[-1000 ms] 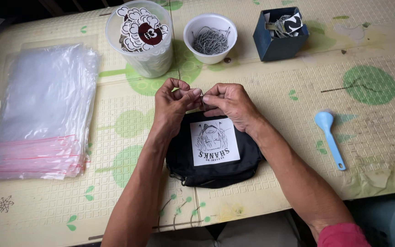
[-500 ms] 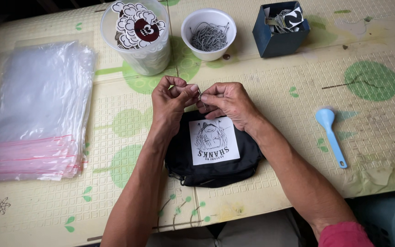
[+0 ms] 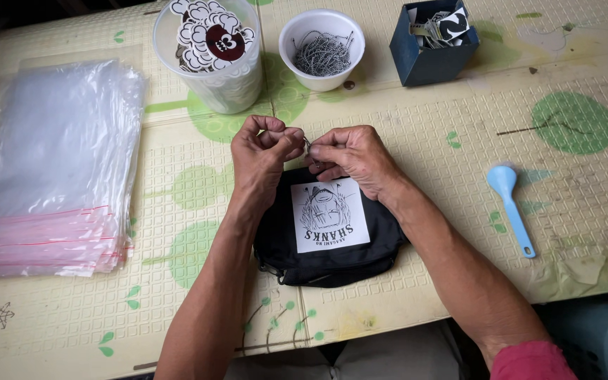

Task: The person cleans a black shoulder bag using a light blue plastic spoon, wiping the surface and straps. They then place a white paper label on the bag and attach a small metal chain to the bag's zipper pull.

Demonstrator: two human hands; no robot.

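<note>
In the head view, both hands met in the middle of the frame, at the top edge of a black pouch (image 3: 325,243). The left hand (image 3: 262,151) was closed, with thumb and forefinger pinched on something very small. The right hand (image 3: 353,158) was also closed in a pinch against it, fingertips nearly touching the left ones. A short piece of thin metal chain (image 3: 309,146) showed between them; how it was joined to the pouch I could not tell.

The step in hand seemed to be fixing the small chain at the top of the pouch. The next move probably called for a fine, steady pinch and a small pull to close the link.

The pouch lay flat on the table (image 3: 423,141), in the lower centre of the frame, under the wrists. It was soft black cloth with a white square patch (image 3: 328,214) carrying a drawn figure.

In the upper part stood a white bowl of chains (image 3: 321,49), a clear cup of stickers (image 3: 209,56) and a blue box (image 3: 431,42). A stack of clear bags (image 3: 47,169) lay at left, a blue spoon (image 3: 509,204) at right.
</note>
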